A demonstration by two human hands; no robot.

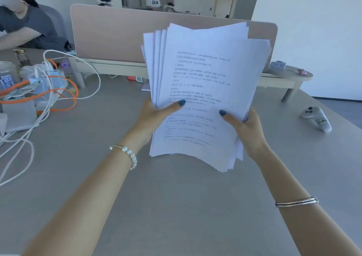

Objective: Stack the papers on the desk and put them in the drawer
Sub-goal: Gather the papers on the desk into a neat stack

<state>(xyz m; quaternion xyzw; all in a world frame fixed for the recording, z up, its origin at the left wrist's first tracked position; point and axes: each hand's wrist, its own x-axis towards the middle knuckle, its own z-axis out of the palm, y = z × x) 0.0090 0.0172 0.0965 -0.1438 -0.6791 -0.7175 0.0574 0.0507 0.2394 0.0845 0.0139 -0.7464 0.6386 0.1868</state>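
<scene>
A stack of white printed papers [205, 79] is held upright above the grey desk [176, 206], its sheets fanned unevenly at the top and left edges. My left hand [154, 114] grips the stack's left edge, thumb on the front sheet. My right hand [246, 126] grips the right edge, thumb also on the front. The bottom edge of the stack hangs clear of the desk. No drawer is in view.
A tangle of white and orange cables [49, 91] with chargers and a jar lies at the left. A white controller [317, 118] rests at the right. A pink divider panel [117, 34] and low shelf [284, 79] stand behind. A person [23, 24] sits at far left.
</scene>
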